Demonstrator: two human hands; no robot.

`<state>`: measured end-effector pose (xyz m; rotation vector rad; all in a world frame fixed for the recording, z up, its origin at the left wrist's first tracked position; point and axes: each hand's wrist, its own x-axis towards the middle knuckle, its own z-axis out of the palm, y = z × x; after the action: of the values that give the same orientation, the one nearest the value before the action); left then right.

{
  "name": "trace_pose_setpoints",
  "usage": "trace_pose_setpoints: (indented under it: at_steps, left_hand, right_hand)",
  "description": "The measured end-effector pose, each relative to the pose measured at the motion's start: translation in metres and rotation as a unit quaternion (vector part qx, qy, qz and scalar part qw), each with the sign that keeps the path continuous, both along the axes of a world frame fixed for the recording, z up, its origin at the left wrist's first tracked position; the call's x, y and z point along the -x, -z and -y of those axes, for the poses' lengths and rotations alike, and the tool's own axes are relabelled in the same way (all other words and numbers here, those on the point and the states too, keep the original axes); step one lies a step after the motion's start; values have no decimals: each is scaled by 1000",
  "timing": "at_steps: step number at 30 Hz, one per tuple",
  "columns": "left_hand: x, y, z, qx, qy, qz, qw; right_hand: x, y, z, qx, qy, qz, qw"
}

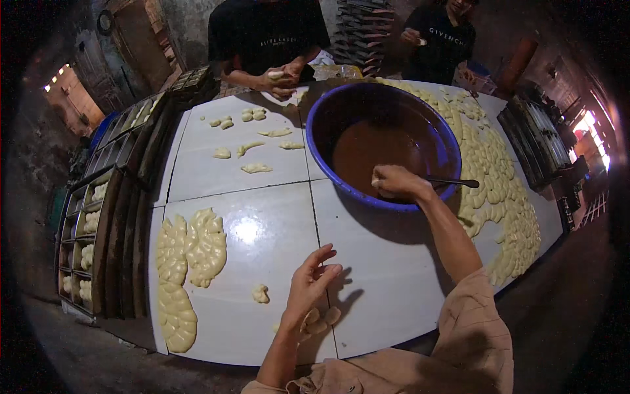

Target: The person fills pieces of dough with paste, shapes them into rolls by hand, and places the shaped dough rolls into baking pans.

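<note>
Over the near middle of the white tiled table, my left hand (310, 281) is held up with its fingers apart and nothing in it. Just beneath and beside its wrist lie several small rounded dough pieces (317, 323). My right hand (398, 182) reaches over the near rim of a large blue tub (316, 146), its fingers closed. Something pale shows at the fingertips, but I cannot make out what they hold. Smooth brown paste (374, 148) lies in the tub. A dark-handled utensil (459, 182) rests across the tub's rim, right beside my right hand.
Flattened dough sheets (207, 248), a single dough lump (260, 293) and shaped pieces (256, 168) lie at left. A broad spread of dough pieces (492, 177) covers the right. Compartmented trays (108, 236) are stacked along the left edge. Two people stand opposite; one handles dough (275, 75).
</note>
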<state>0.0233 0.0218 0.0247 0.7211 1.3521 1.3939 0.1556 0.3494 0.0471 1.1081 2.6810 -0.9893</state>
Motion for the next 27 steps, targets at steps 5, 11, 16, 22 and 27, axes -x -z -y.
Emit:
trace_pose_setpoints:
  at_steps: [5, 11, 16, 22, 27]
  left_hand:
    - [7, 7, 7, 15, 16, -1, 1000]
    - [-3, -1, -19, -8, 41, -22, 999]
    - [-30, -23, -57, -98, -13, 190, 977]
    - [-26, -3, -44, -125, -109, 280, 946]
    - [-5, 10, -22, -67, -215, 209, 952]
  right_hand:
    - [10, -7, 9, 66, -128, 62, 988]
    - [6, -43, 37, 398, 69, -236, 884]
    - [10, -65, 114, 423, 111, -437, 786]
    - [6, -22, 157, 473, 109, -452, 748]
    - [9, -10, 204, 44, 5, -380, 924]
